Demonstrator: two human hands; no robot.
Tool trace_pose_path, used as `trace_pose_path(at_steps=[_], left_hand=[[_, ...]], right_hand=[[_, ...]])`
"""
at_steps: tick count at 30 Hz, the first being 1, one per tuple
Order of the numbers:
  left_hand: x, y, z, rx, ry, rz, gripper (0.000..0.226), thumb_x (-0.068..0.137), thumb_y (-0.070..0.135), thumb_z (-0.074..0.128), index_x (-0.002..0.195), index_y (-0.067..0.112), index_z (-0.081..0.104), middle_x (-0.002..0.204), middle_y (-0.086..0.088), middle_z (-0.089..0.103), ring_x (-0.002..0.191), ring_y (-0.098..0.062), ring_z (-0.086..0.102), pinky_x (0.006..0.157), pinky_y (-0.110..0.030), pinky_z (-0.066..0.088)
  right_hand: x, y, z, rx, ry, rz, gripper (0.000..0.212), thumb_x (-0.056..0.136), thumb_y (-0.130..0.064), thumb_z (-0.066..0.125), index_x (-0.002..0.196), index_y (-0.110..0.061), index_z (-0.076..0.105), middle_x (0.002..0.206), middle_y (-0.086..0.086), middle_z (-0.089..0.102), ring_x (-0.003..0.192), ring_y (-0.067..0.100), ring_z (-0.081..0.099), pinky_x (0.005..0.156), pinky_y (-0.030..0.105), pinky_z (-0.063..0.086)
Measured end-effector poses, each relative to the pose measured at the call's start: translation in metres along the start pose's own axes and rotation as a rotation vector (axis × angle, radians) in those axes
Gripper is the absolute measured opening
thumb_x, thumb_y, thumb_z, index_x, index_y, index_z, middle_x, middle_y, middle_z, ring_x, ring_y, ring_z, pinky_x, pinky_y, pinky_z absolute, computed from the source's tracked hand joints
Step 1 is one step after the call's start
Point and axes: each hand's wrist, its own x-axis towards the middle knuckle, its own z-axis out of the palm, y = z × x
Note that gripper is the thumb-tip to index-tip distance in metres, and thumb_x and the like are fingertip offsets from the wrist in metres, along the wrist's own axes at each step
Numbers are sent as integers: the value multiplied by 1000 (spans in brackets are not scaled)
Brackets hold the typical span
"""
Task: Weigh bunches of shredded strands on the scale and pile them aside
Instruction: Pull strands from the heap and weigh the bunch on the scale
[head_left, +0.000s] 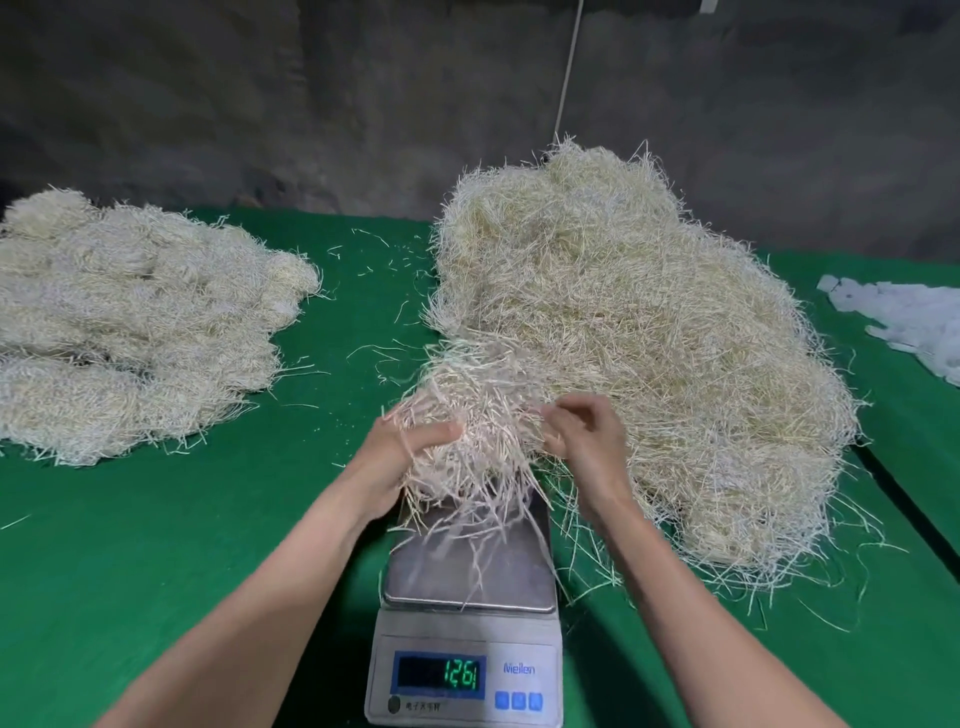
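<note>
Pale straw strands (623, 322); plain green cloth (156, 545); white scale (467, 649), grey pan (493, 577), green digits (461, 674), blue buttons (518, 701); mottled dark-grey wall (260, 104); scraps (904, 312) whitish, possibly blue-tinged.

The table is covered with a green cloth (156, 545), a messy heap of flat white strips (909, 322) is left at its far right edge, a dark gap (904, 499) is seen nearby, and a thin white cord (570, 62) is hung down the rough grey wall (260, 104) behind.

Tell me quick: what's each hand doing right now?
Left hand: grips the bunch over the scale.
Right hand: fingers pinch the bunch's right side.
</note>
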Motion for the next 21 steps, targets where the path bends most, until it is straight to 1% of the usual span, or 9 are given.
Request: trace_pose_path(at_steps=[2,4,6,8,11,13,14,17,21], left_hand=[[-2,4,4,64,-71,-50,92,49,44,80,130,11,51,142,-4,42,139,-21,27,114,-43,15],[0,3,8,133,-133,-85,101,50,45,78,139,10,42,151,-8,31,140,-21,25,115,-42,16],[0,5,15,94,-160,-116,113,47,47,79,144,11,34,153,-9,27,140,-22,24,114,-41,18],[-1,7,27,-20,-171,-140,115,50,48,77,147,13,26,151,-5,29,140,-23,24,113,-41,20],[0,8,47,-82,-128,-150,119,55,55,74,151,15,14,152,-3,27,140,-23,26,99,-33,39],[6,9,51,-51,-54,-150,127,47,48,80,150,11,16,153,-9,26,138,-24,28,95,-32,39],[9,10,49,17,-38,-137,128,41,45,82,149,12,21,153,-9,26,138,-24,28,99,-34,35],[14,15,37,181,-54,-75,102,59,25,77,147,19,27,153,-3,26,140,-23,26,110,-43,24],[20,21,19,375,-54,-34,68,80,9,66,140,23,39,151,-6,33,138,-25,30,111,-47,21]], right_hand=[[8,-6,-8,-90,-54,-115,69,75,-34,73,133,-35,35,144,-2,34,124,12,41,94,25,41],[11,-14,-4,-185,-227,-125,96,67,-43,78,140,-52,15,151,-16,16,132,8,25,101,34,29],[12,-15,7,-234,-282,-99,82,76,-39,73,141,-44,24,150,-9,24,133,14,30,104,40,32],[13,-13,21,-168,-186,-45,61,87,-33,62,141,-27,34,148,-3,32,134,18,33,106,38,32],[17,-8,36,-72,-101,26,50,94,-25,52,140,-14,37,149,0,32,135,16,32,107,32,27],[22,-9,34,-70,-36,-6,48,94,-24,52,139,-13,40,143,-6,37,122,7,43,101,29,34],[28,-9,30,-66,4,-37,46,93,-22,53,137,-12,43,137,-9,42,103,0,51,90,24,40],[54,-11,8,-45,143,-41,38,92,-12,52,130,-9,50,114,-1,56,47,-3,46,45,12,40],[83,-16,-29,150,296,136,17,93,-3,46,106,-9,54,79,4,55,50,8,45,45,20,41]])
